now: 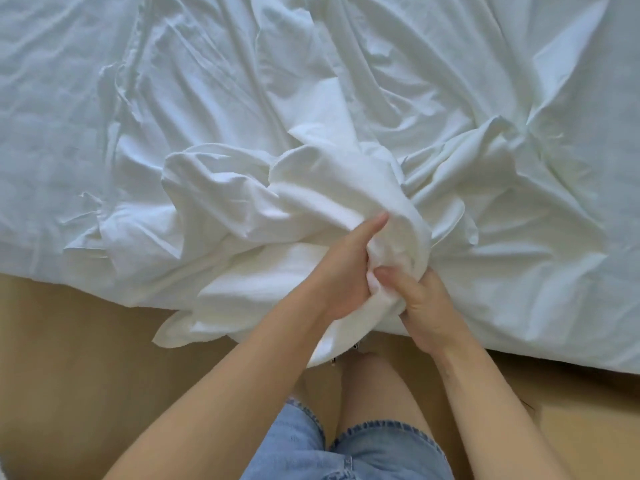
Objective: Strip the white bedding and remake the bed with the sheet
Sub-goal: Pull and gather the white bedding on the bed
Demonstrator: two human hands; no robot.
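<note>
- The bed [554, 344] before me wears a crumpled white sheet [104, 81].
- Bunched white bedding [311, 188] lies at its near edge, spilling over.
- Tan floor [86, 358] lies under my legs [374, 393].

- One view only: head-worn, wide-angle.
- Faces forward and steeply down, over the wearer's own denim shorts [381, 452] at bottom centre.
- Bed [519, 168] fills the upper two-thirds of the frame. Its near edge slants lower toward the right, with floor [86, 358] beneath it.
- Close range: forearms enter from the bottom corners. Left hand [343, 282] and right hand [426, 306] meet just below frame centre on the bunched sheet [329, 188].
</note>
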